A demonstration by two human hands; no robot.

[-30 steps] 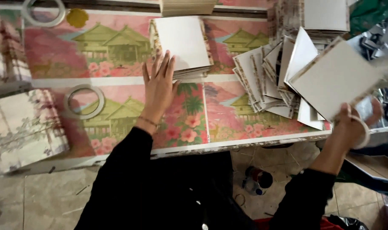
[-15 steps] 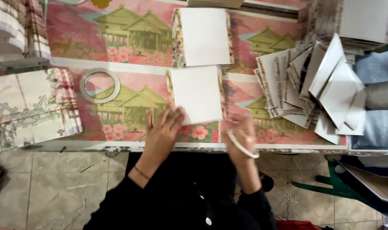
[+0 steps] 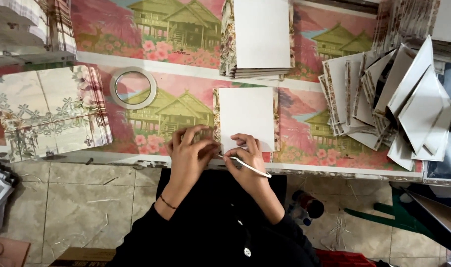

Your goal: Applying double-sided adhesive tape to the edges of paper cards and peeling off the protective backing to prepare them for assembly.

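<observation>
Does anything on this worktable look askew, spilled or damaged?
Only the pile of white cards at the right: it lies fanned and tumbled, cards at all angles, while the stack further back sits squared. Nothing looks spilled or torn.

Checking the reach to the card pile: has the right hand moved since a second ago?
Yes. The right hand came left from the loose card heap to the white card.

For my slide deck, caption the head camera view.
Both hands, left hand and right hand, work at the near edge of a white card.
</observation>
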